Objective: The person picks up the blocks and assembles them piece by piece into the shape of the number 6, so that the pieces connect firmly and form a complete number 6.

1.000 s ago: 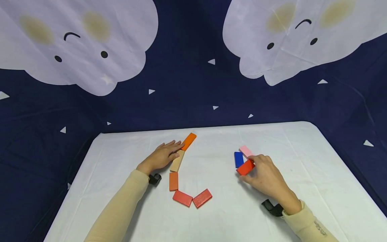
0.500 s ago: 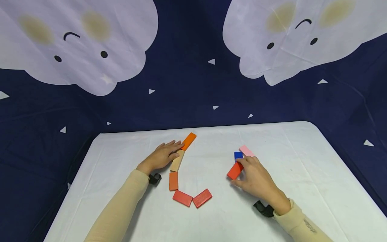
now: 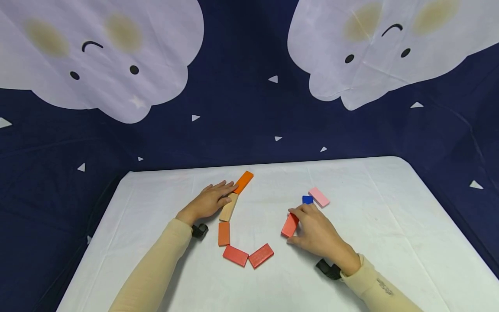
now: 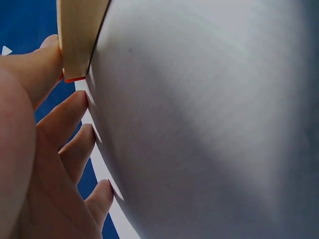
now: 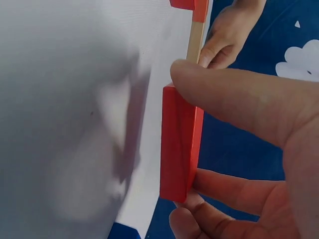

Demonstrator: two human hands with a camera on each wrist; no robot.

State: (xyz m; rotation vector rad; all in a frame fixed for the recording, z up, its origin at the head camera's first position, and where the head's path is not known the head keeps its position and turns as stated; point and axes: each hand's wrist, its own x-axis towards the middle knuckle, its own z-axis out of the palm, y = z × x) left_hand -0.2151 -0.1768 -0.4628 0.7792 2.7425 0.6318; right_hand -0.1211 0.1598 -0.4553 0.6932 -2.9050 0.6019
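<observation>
White tabletop (image 3: 362, 190), red block (image 3: 289, 225) pinched in right hand (image 3: 315, 229), long axis away and rightward, left hand (image 3: 208, 202) outspread.

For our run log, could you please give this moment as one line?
right hand: holds red block above table | left hand: touches beige block | blue block: partly hidden | pink block: on table

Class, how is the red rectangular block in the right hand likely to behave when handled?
The red, probably wooden, rectangular block looks stiff: pinched by the right hand, it shows no bend. Its flat faces and straight edges suggest it would slide rather than roll if pushed.
</observation>
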